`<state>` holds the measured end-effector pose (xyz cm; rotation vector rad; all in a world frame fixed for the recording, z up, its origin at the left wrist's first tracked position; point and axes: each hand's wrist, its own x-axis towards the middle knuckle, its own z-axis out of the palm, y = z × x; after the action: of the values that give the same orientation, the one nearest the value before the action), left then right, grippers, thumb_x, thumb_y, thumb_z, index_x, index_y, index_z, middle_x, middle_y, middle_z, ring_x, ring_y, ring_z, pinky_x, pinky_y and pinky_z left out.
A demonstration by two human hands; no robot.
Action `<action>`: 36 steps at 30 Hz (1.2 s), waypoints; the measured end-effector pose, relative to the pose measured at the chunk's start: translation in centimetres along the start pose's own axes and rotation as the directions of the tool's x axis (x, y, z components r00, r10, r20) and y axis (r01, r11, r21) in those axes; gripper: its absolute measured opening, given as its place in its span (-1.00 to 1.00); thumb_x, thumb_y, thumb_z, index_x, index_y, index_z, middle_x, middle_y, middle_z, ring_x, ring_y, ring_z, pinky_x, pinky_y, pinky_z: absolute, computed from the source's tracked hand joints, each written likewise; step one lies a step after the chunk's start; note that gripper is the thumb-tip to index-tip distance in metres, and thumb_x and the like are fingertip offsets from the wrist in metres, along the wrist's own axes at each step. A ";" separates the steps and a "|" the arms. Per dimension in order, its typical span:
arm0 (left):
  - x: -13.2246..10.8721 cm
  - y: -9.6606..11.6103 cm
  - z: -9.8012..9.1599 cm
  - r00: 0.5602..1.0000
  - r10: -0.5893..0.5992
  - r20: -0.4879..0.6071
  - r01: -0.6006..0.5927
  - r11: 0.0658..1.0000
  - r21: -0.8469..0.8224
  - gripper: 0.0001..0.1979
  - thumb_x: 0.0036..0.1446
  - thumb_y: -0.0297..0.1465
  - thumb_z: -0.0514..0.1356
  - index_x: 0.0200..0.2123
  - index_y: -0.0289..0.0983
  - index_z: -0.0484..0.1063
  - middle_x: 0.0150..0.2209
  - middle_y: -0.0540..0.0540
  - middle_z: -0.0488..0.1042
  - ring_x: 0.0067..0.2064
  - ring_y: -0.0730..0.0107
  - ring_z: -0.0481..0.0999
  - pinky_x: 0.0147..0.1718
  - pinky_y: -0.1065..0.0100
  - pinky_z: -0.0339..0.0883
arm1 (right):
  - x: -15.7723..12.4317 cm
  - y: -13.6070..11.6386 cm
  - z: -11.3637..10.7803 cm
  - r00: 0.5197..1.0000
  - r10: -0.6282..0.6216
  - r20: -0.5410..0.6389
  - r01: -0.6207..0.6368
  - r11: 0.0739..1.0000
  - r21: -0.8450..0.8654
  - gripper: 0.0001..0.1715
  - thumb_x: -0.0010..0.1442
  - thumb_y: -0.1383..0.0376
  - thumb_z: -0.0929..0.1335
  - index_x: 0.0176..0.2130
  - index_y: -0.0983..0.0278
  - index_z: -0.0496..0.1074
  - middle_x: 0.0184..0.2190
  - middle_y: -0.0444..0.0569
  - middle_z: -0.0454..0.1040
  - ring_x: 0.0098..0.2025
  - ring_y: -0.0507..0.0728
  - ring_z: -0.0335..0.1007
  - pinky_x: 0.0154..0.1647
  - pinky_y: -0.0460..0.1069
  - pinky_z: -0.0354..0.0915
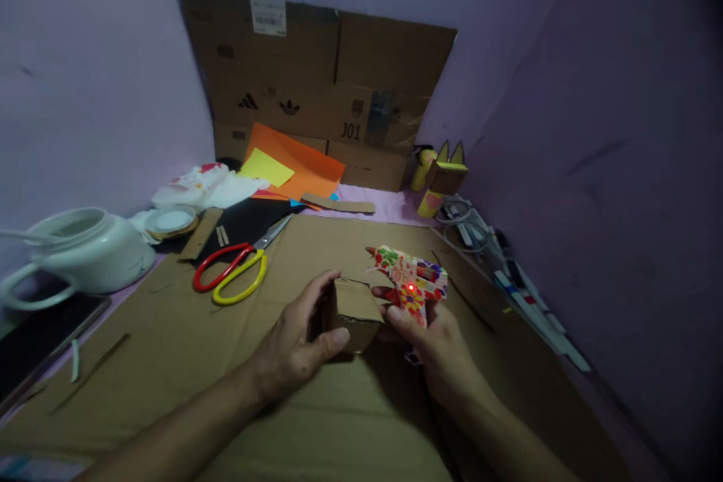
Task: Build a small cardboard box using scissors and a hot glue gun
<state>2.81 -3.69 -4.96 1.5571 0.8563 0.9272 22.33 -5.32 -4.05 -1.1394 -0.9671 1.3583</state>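
My left hand [299, 343] grips a small brown cardboard box [357, 309] from its left side, with the thumb along the near face. The box's upper face looks closed, with rough cut edges. Just right of it, my right hand [437, 346] is wrapped around the handle of a flower-patterned glue gun [410, 275]. A red light glows on the gun's body. Its nozzle points up and to the left, above the box and apart from it. Some fingers of the right hand lie behind the box and gun, partly hidden.
Red-and-yellow scissors [240, 271] lie half open at left. A white pot [84, 248] and a dark phone-like slab [50, 343] sit further left. Orange paper [305, 162] lies at the back. Yellow craft figures [443, 181] and several glue-stick-like strips [542, 309] line the right.
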 end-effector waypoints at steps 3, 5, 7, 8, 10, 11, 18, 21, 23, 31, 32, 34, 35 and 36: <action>0.0 -0.2 0.3 1.000 0.022 -0.006 -0.020 0.972 0.236 -0.27 0.03 -0.34 0.21 0.24 -0.25 -0.03 0.18 -0.27 0.24 0.17 0.01 0.26 0.11 0.00 0.17 | 0.0 0.0 0.4 0.999 -0.034 -0.005 0.035 0.998 0.054 -0.55 -0.09 0.22 0.49 -0.17 0.31 0.45 -0.19 0.05 0.56 -0.19 0.21 0.51 -0.19 0.04 0.43; 0.0 -0.1 0.7 0.999 -0.011 -0.032 0.021 0.946 0.323 -0.15 -0.03 -0.35 0.25 0.26 -0.28 -0.12 0.18 -0.30 0.22 0.18 -0.02 0.24 0.10 -0.04 0.16 | 0.0 0.1 0.6 0.999 -0.043 0.014 0.042 0.996 0.077 -0.56 -0.07 0.23 0.48 -0.17 0.32 0.44 -0.17 0.06 0.56 -0.17 0.22 0.51 -0.14 0.07 0.42; 0.2 0.1 1.1 0.995 -0.065 -0.080 0.090 0.932 0.352 -0.06 -0.11 -0.39 0.28 0.27 -0.30 -0.17 0.15 -0.32 0.26 0.15 -0.02 0.28 0.07 -0.03 0.20 | 0.0 0.2 0.7 0.999 -0.031 0.036 0.028 0.996 0.086 -0.56 -0.06 0.22 0.47 -0.15 0.31 0.44 -0.15 0.06 0.55 -0.18 0.22 0.50 -0.16 0.09 0.42; 0.3 0.2 1.3 0.990 -0.088 -0.107 0.120 0.926 0.358 -0.04 -0.14 -0.41 0.30 0.27 -0.30 -0.17 0.13 -0.31 0.29 0.13 -0.01 0.31 0.05 -0.01 0.24 | -0.1 0.2 0.7 0.999 -0.026 0.038 0.023 0.996 0.080 -0.56 -0.05 0.21 0.46 -0.15 0.30 0.44 -0.16 0.05 0.55 -0.18 0.22 0.51 -0.17 0.08 0.43; 0.6 0.3 1.5 0.981 -0.100 -0.168 0.158 0.912 0.378 -0.06 -0.17 -0.44 0.30 0.26 -0.28 -0.11 0.10 -0.28 0.33 0.09 0.01 0.35 0.03 0.04 0.28 | -0.1 0.1 0.5 0.999 -0.029 0.013 0.029 0.999 0.026 -0.54 -0.05 0.18 0.46 -0.14 0.30 0.44 -0.19 0.05 0.56 -0.23 0.20 0.51 -0.24 0.05 0.44; 0.7 0.4 1.5 0.975 -0.086 -0.204 0.162 0.904 0.395 -0.08 -0.17 -0.45 0.30 0.25 -0.27 -0.08 0.10 -0.27 0.33 0.09 0.02 0.35 0.03 0.05 0.28 | -0.1 0.0 0.4 0.999 -0.043 -0.013 0.043 0.999 -0.023 -0.53 -0.06 0.17 0.46 -0.14 0.30 0.45 -0.20 0.05 0.56 -0.27 0.19 0.51 -0.30 0.02 0.44; 1.2 0.1 -0.2 0.880 0.077 -0.469 0.173 0.867 0.468 -0.15 -0.15 -0.39 0.31 0.21 -0.26 0.01 0.13 -0.26 0.27 0.15 0.01 0.27 0.08 0.01 0.18 | -1.1 -1.4 -1.1 0.990 -0.099 0.103 0.129 0.933 -0.336 -0.61 -0.04 0.15 0.42 -0.22 0.32 0.52 -0.25 0.05 0.57 -0.46 0.10 0.43 -0.48 -0.06 0.35; 1.3 0.2 -0.6 0.869 0.076 -0.489 0.173 0.879 0.445 -0.14 -0.16 -0.40 0.31 0.21 -0.26 0.00 0.12 -0.26 0.28 0.13 0.02 0.29 0.07 0.02 0.20 | -1.5 -1.3 -1.0 0.977 -0.121 0.176 0.183 0.899 -0.397 -0.76 -0.04 0.21 0.41 -0.33 0.28 0.55 -0.28 0.02 0.59 -0.27 0.19 0.49 -0.27 -0.03 0.39; 1.4 0.3 -0.5 0.858 0.080 -0.507 0.182 0.876 0.447 -0.15 -0.16 -0.42 0.31 0.21 -0.28 0.02 0.12 -0.27 0.28 0.13 0.01 0.28 0.07 0.01 0.20 | -1.6 -1.1 -0.7 0.975 -0.127 0.182 0.194 0.886 -0.420 -0.79 -0.04 0.20 0.41 -0.36 0.26 0.55 -0.28 0.04 0.59 -0.21 0.23 0.50 -0.20 0.00 0.40; 1.3 0.1 -0.2 0.857 0.091 -0.507 0.165 0.884 0.437 -0.13 -0.18 -0.44 0.33 0.21 -0.24 0.02 0.11 -0.25 0.29 0.14 -0.01 0.27 0.09 0.00 0.18 | -1.4 -0.6 -0.5 0.970 -0.158 0.185 0.229 0.852 -0.471 -0.78 -0.05 0.17 0.42 -0.36 0.22 0.55 -0.24 0.05 0.58 -0.16 0.25 0.50 -0.13 0.04 0.40; 1.3 0.1 -0.1 0.858 0.091 -0.506 0.165 0.884 0.438 -0.13 -0.18 -0.43 0.33 0.21 -0.24 0.01 0.11 -0.25 0.29 0.15 -0.01 0.27 0.09 0.00 0.18 | -1.4 -0.6 -0.5 0.970 -0.156 0.188 0.228 0.854 -0.468 -0.78 -0.04 0.18 0.42 -0.34 0.22 0.55 -0.23 0.05 0.58 -0.16 0.24 0.50 -0.14 0.03 0.41; 1.3 0.1 -0.1 0.862 0.088 -0.500 0.167 0.880 0.444 -0.12 -0.18 -0.43 0.33 0.22 -0.25 0.00 0.11 -0.26 0.28 0.15 -0.02 0.27 0.09 0.00 0.18 | -1.5 -0.5 -0.5 0.968 -0.162 0.192 0.235 0.855 -0.462 -0.77 -0.03 0.20 0.41 -0.30 0.22 0.54 -0.20 0.04 0.58 -0.16 0.23 0.50 -0.15 0.01 0.41; 1.3 0.1 -0.1 0.864 0.089 -0.495 0.167 0.879 0.448 -0.12 -0.18 -0.42 0.33 0.22 -0.26 0.00 0.12 -0.27 0.28 0.15 -0.03 0.26 0.09 0.00 0.18 | -1.5 -0.5 -0.5 0.966 -0.168 0.195 0.241 0.855 -0.458 -0.76 -0.02 0.21 0.40 -0.28 0.22 0.54 -0.20 0.04 0.57 -0.17 0.22 0.51 -0.17 0.00 0.42; 1.3 0.1 -0.1 0.866 0.089 -0.493 0.166 0.878 0.449 -0.12 -0.18 -0.42 0.33 0.22 -0.28 0.00 0.12 -0.28 0.27 0.15 -0.03 0.26 0.09 0.00 0.18 | -1.5 -0.4 -0.6 0.965 -0.174 0.199 0.248 0.855 -0.455 -0.75 -0.01 0.23 0.39 -0.26 0.22 0.53 -0.21 0.03 0.58 -0.19 0.21 0.51 -0.18 -0.01 0.42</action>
<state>3.31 -2.46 -4.67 1.7252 1.5870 1.1761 22.93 -6.74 -3.61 -1.2552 -1.5548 1.0619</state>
